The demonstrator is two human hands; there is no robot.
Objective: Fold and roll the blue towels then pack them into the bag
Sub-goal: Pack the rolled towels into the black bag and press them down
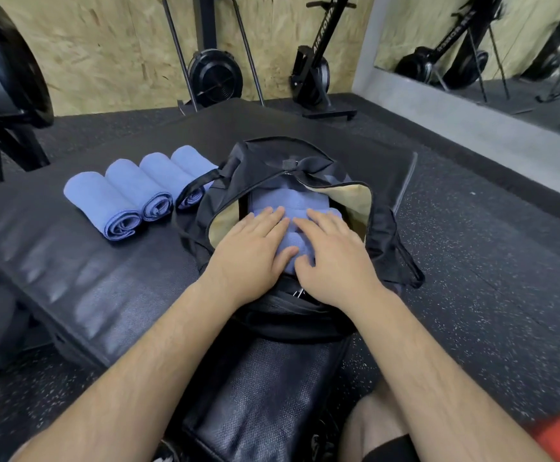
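At the centre of the frame, a black fabric duffel bag [272, 151] lies unzipped on a black padded mat [88, 295], its mouth spread wide so the tan lining [348, 198] shows along the right side. Blue terry towels [285, 198] fill the opening. Both hands lie flat on the nearest of them. The left hand [255, 248] rests palm down, its fingers straight and close together, pressing on the cloth. The right hand [335, 258] lies just beside it, also palm down with extended fingers on the same towel. Neither hand curls around anything. The fingertips of the two hands almost meet over the middle of the bag.

Left of the bag, four rolled blue towels [138, 185] lie side by side in a row on the mat, each touching its neighbour. Their spiral ends face the lower left. The rightmost roll sits partly behind a black bag strap [198, 186].

Around the mat is black speckled rubber flooring [505, 295]. Along the top of the frame, a black upright rowing machine [318, 71] stands against a plywood wall [105, 45], and a wall mirror [505, 45] fills the upper right.
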